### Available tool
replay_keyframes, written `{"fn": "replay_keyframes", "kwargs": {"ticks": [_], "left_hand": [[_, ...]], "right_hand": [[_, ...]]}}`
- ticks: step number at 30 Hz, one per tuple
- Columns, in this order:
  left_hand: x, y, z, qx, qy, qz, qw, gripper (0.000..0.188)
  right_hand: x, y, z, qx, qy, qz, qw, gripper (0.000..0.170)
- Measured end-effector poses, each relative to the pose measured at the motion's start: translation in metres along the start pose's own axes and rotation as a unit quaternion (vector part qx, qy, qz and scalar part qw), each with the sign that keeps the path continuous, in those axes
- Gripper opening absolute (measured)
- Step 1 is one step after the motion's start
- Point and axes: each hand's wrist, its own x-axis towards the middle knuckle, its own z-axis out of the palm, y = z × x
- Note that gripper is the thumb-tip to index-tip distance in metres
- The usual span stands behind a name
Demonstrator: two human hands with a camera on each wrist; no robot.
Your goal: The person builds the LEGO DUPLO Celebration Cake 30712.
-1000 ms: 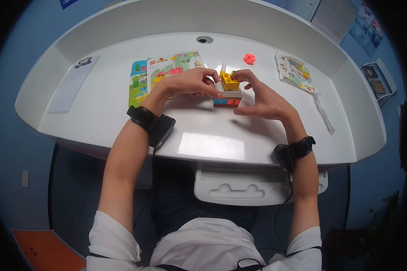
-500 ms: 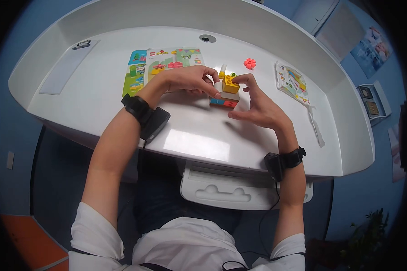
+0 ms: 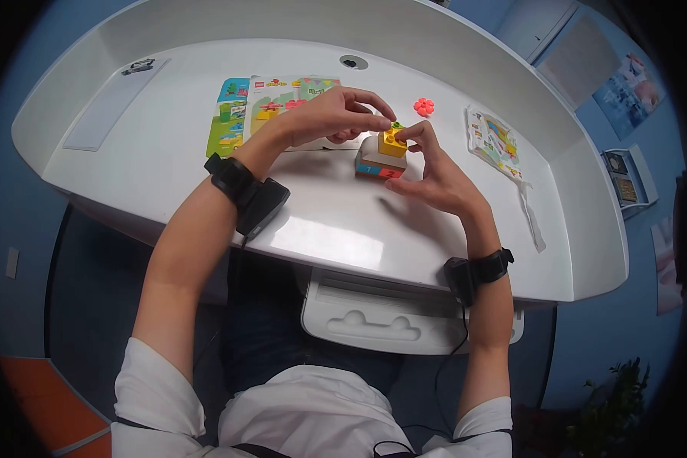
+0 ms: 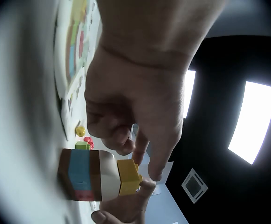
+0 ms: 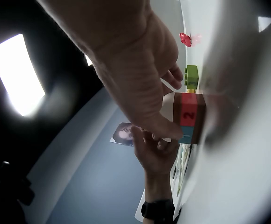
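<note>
A small toy-brick cake [image 3: 368,168] stands on the desk: a brown base with blue "1" and red "2" panels, a white layer [image 4: 109,175] and a yellow brick [image 3: 393,143] on top. My left hand [image 3: 332,118] hovers over its upper left, thumb and index finger stretched toward the yellow brick, the other fingers loosely bent. My right hand [image 3: 444,175] holds the cake from the right, index finger bent onto the yellow brick and thumb low at the front of the base. In the right wrist view this hand hides the yellow brick.
Behind the cake sits a green brick [image 5: 192,77]. A red flower piece [image 3: 424,107] lies farther back. Printed booklets [image 3: 233,114] are at the left, an opened printed bag [image 3: 492,141] at the right, a clipboard [image 3: 114,107] far left. A raised wall [image 3: 229,27] rims the desk.
My left hand has left the cake's left side and risen toward its top, now covering the white stick piece seen behind it. My right hand stays at the cake. The head view has shifted slightly.
</note>
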Motion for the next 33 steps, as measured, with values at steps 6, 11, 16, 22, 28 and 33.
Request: {"fn": "replay_keyframes", "kwargs": {"ticks": [6,11,16,22,28,33], "left_hand": [[0.007,-0.005,0.007,0.080,-0.001,0.045,0.996,0.041],[0.004,-0.005,0.007,0.064,-0.005,0.030,0.997,0.040],[0.005,-0.003,0.005,0.097,-0.001,0.047,0.994,0.040],[0.005,-0.004,0.002,0.088,-0.021,0.081,0.993,0.036],[0.004,-0.006,-0.002,0.109,0.002,0.056,0.992,0.038],[0.012,-0.016,-0.018,-0.065,0.046,-0.016,0.997,0.031]], "right_hand": [[0.001,0.000,0.000,0.011,-0.004,0.002,1.000,0.064],[0.003,0.007,0.003,0.033,0.000,-0.010,0.999,0.061],[0.006,0.013,0.002,0.060,-0.010,-0.035,0.998,0.056],[0.002,0.008,0.002,0.109,-0.037,-0.034,0.993,0.059],[0.005,0.015,-0.004,0.205,-0.073,-0.043,0.975,0.066],[0.009,0.023,-0.003,0.218,-0.015,-0.074,0.973,0.071]]}}
